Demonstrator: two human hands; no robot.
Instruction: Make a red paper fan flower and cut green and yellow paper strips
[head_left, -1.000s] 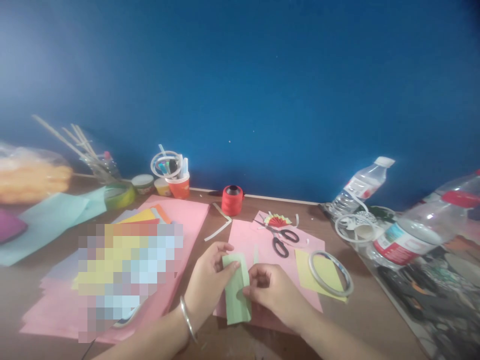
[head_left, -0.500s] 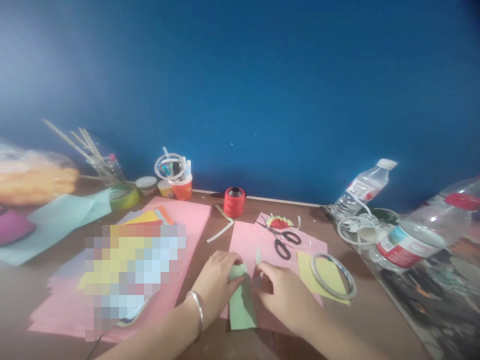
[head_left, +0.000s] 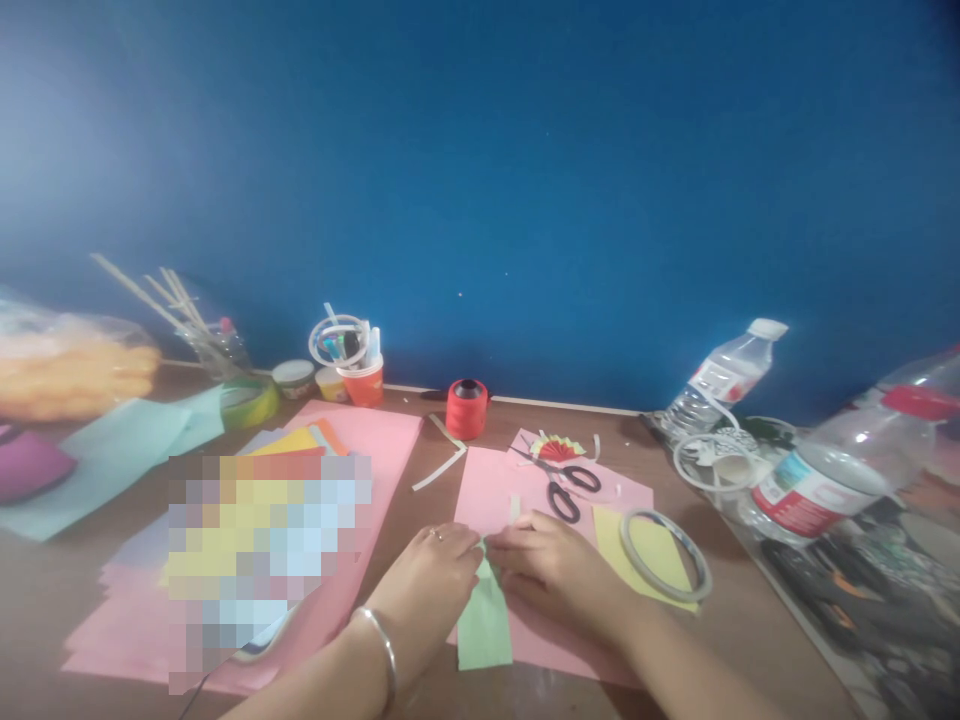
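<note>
A light green paper strip (head_left: pixel 484 635) lies on a pink sheet (head_left: pixel 484 485) in front of me. My left hand (head_left: pixel 439 580), with a silver bangle at the wrist, has its fingers closed on the strip's far end. My right hand (head_left: pixel 546 565) meets it there, fingertips together on the same end, partly hiding it. A short pale piece of tape (head_left: pixel 515 508) sticks up just beyond my right fingers. Black-handled scissors (head_left: pixel 564 492) rest on the pink paper, beside a small pleated red and yellow paper fan (head_left: pixel 559 450).
A tape roll (head_left: pixel 628 550) lies on yellow paper (head_left: pixel 611 525) at the right. Behind stand a red thread spool (head_left: pixel 466 412) and a pen cup (head_left: pixel 364 384). Stacked coloured papers (head_left: pixel 390 440) are at left, plastic bottles (head_left: pixel 817 480) at right.
My right hand has moved left to the green strip's far end, and my fingertips now meet there. My left hand has turned over the strip, covering more of its far end.
</note>
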